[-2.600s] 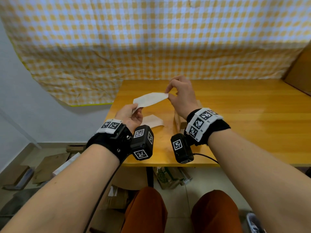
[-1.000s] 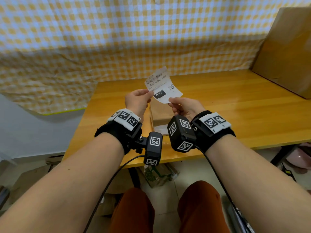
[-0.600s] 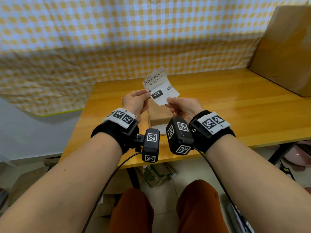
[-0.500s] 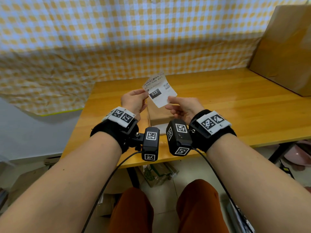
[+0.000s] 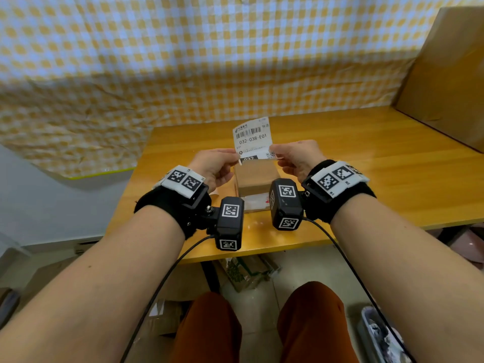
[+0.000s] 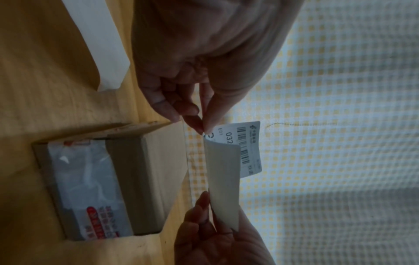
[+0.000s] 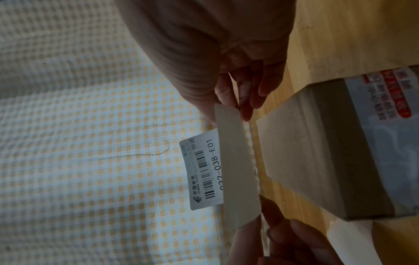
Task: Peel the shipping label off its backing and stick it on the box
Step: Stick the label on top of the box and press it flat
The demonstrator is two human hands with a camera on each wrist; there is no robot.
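The white shipping label [image 5: 252, 137], with a barcode and "032-038-E01", hangs upright just above the small brown cardboard box [image 5: 255, 176] on the wooden table [image 5: 366, 163]. My left hand [image 5: 237, 158] pinches its lower left edge and my right hand [image 5: 272, 151] pinches its lower right edge. In the left wrist view the left hand [image 6: 205, 129] pinches the label [image 6: 248, 148], whose lower part curls back, blank side showing. The right wrist view shows the right hand [image 7: 233, 107] pinching the same label [image 7: 204, 170] beside the box [image 7: 317, 152], which has clear tape on its near side.
A white strip of backing paper [image 6: 99, 44] lies on the table left of the box. A large cardboard box [image 5: 450, 74] stands at the back right. A yellow checked cloth [image 5: 183, 61] hangs behind the table. Clutter lies on the floor below.
The label came off its backing, which now lies on the table. Both hands turned it print side up, squared it and lowered it close over the small box.
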